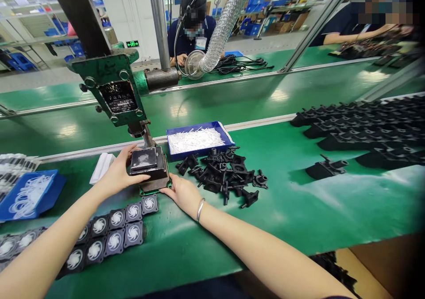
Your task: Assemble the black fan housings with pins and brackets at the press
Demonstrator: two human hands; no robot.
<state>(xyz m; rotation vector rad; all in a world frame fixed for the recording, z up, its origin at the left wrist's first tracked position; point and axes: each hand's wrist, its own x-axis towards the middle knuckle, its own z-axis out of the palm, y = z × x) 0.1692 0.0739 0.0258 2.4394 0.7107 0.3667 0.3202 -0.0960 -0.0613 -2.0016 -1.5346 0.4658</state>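
Note:
Under the ram of a green hand press (116, 91), a dark rectangular metal block (143, 159) rests on the press base (154, 185). My left hand (121, 173) reaches around the block from the left, its thumb along the near side and its fingers at the far side. Against the right front corner of the base, my right hand (184, 195) grips the edge between thumb and fingers; some fingertips are hidden. Whatever lies beneath the block cannot be seen. Black square parts with white fan-like wheels (133, 211) lie in rows in front of my left hand.
Loose black plastic housings (215, 170) are piled right of the press, before a blue tray of thin white pieces (199, 140). A blue bin (49, 197) of white rings stands left. More black parts (372, 131) line the right side. Two people work across the bench.

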